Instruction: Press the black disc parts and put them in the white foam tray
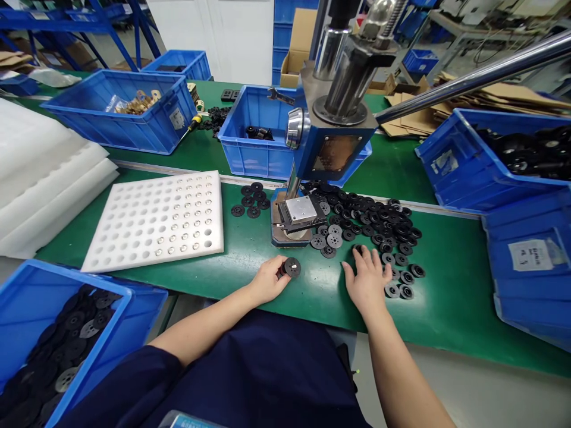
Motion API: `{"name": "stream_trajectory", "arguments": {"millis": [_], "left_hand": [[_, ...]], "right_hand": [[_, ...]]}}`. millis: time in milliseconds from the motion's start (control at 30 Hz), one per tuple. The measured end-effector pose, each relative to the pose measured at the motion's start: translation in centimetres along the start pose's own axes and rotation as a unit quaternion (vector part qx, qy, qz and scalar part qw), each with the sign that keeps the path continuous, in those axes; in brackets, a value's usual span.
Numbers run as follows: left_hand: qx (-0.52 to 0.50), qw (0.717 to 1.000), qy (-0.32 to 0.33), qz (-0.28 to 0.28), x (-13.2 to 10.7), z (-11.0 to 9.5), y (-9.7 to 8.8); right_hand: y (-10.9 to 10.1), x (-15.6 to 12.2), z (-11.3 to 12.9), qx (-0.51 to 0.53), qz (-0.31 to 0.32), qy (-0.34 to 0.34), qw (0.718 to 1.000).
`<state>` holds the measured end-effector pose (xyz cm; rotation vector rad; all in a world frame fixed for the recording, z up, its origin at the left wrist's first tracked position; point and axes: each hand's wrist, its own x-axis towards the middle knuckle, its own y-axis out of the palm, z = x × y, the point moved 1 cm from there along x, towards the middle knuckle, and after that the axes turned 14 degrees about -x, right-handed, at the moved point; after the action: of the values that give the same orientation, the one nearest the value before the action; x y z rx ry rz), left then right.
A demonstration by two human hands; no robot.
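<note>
My left hand (pixel 269 280) is closed around a black round plastic disc (pixel 292 267) with a small pale piece at its centre; more dark parts seem to sit behind it in the grip. At the near edge of a spread of black wheel-like parts (pixel 387 221), my right hand (pixel 368 279) lies with its fingers spread, its fingertips over or touching a black part. Between and beyond the hands stands a hand press (pixel 332 113) with a silver metal plate (pixel 301 209) on its base. Several black discs (pixel 253 211) lie left of that base.
A white foam tray (pixel 134 208) with small metal pieces in some holes lies at left. Blue bins stand around: one of black discs (pixel 127 297), one of brass-coloured parts (pixel 147 134), one behind the press (pixel 254 157), others at right (pixel 464 178). The press's long lever (pixel 468 77) reaches rightward.
</note>
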<state>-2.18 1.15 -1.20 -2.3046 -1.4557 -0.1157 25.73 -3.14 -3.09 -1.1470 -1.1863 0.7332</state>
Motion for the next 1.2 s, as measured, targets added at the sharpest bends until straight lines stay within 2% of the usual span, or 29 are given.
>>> {"name": "stream_trajectory", "arguments": {"millis": [133, 267, 433, 567, 733, 867, 1200], "left_hand": [[-0.013, 1.0, -0.014, -0.019, 0.0, 0.0, 0.0], [0.001, 1.0, 0.009, -0.03, 0.0, -0.1, -0.1], [-0.004, 0.998, 0.055, -0.042, 0.3, -0.4, -0.2], [-0.016, 0.997, 0.054, -0.043, 0.3, -0.3, -0.1], [-0.017, 0.998, 0.044, -0.036, 0.3, -0.1, 0.0], [-0.013, 0.999, 0.04, -0.034, 0.3, -0.1, 0.0], [-0.01, 0.999, 0.021, -0.025, 0.3, -0.2, -0.1]], "right_hand": [[-0.4, -1.5, 2.2, 0.097, -0.034, -0.047, 0.994], [-1.8, -2.5, 4.6, 0.2, -0.026, -0.108, 0.974], [-3.3, -2.7, 6.7, 0.228, -0.036, -0.145, 0.962], [-3.4, -2.5, 7.0, 0.217, -0.056, -0.131, 0.966], [-2.7, -3.1, 7.0, 0.192, -0.005, -0.128, 0.973], [-2.4, -3.5, 7.2, 0.222, -0.001, -0.109, 0.969], [-3.8, -2.7, 6.6, 0.278, -0.021, -0.046, 0.959]]}}
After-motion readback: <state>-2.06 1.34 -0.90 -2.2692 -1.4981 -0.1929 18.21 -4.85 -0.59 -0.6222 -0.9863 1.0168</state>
